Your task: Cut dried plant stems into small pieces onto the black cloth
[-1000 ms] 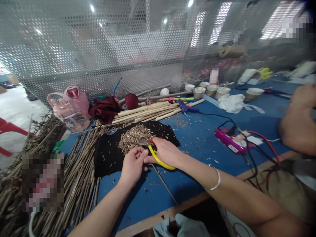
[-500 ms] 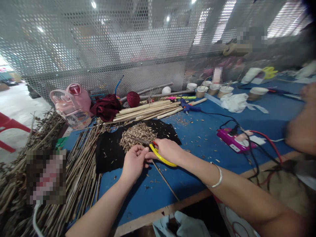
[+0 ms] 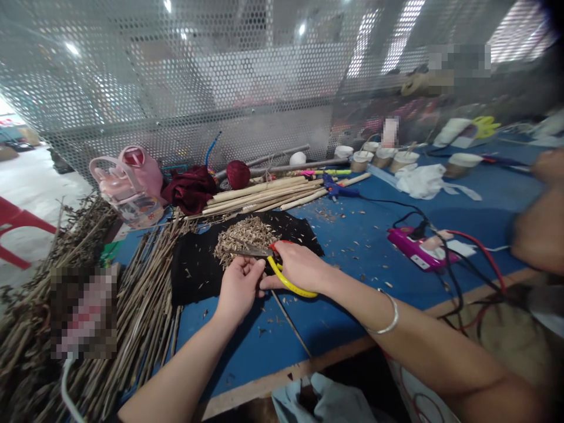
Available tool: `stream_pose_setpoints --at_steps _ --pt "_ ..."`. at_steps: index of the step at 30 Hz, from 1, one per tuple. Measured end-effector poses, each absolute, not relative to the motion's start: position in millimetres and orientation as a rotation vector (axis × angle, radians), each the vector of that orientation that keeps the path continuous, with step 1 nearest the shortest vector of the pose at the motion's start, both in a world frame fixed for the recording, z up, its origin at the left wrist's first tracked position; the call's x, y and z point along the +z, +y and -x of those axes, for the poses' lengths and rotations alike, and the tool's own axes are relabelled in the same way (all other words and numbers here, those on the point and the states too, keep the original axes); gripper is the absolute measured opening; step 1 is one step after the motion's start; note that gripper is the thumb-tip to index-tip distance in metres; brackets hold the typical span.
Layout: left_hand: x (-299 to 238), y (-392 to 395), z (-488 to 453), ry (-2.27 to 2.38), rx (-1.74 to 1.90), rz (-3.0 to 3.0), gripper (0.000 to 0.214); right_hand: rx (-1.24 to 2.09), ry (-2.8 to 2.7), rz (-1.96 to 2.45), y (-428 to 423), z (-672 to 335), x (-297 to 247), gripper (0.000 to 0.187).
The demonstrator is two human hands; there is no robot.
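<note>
My right hand point(image 3: 302, 264) is wrapped round scissors point(image 3: 296, 289) with yellow-covered handles and a bit of red. Their dark blades point left, slightly parted, over the near edge of a pile of short cut stick pieces point(image 3: 247, 234). Just below the blades, my left hand point(image 3: 238, 289) pinches a thin dry stick point(image 3: 291, 324), which slants down to the right toward the table's front edge. The fingers hide the stick's upper end. A black cloth point(image 3: 194, 267) lies under the pile, on the blue table.
Many long dry twigs point(image 3: 136, 299) are heaped at left. Pale rods point(image 3: 264, 197) and a blue glue gun point(image 3: 337, 189) lie behind the cloth. At right are a purple power strip point(image 3: 414, 251) with cables, paper cups point(image 3: 403, 161) and another person's arm point(image 3: 537, 229).
The scissor blades have parted and their handles have spread. The stick's lower end has shifted slightly left. My left hand stays almost in place.
</note>
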State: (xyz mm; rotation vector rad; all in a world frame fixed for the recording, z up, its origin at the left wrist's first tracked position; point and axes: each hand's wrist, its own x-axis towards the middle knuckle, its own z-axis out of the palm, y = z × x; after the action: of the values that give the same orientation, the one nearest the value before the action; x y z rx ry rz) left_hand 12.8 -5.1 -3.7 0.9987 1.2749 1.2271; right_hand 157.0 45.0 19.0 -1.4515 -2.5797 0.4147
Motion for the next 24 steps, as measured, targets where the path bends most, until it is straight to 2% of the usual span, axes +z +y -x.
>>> stream_pose_setpoints --at_steps 6,18,24 --pt "-3 -5 -11 1.347 1.226 -1.062 0.03 0.448 -2.543 1.462 41 -153 18 0.076" --pt "-3 -3 -9 1.38 1.216 -1.029 0.028 0.363 -2.579 1.653 47 -150 11 0.06" --pt "-1 -3 -10 1.355 1.215 -0.952 0.029 0.361 -2.598 1.644 50 -154 15 0.063"
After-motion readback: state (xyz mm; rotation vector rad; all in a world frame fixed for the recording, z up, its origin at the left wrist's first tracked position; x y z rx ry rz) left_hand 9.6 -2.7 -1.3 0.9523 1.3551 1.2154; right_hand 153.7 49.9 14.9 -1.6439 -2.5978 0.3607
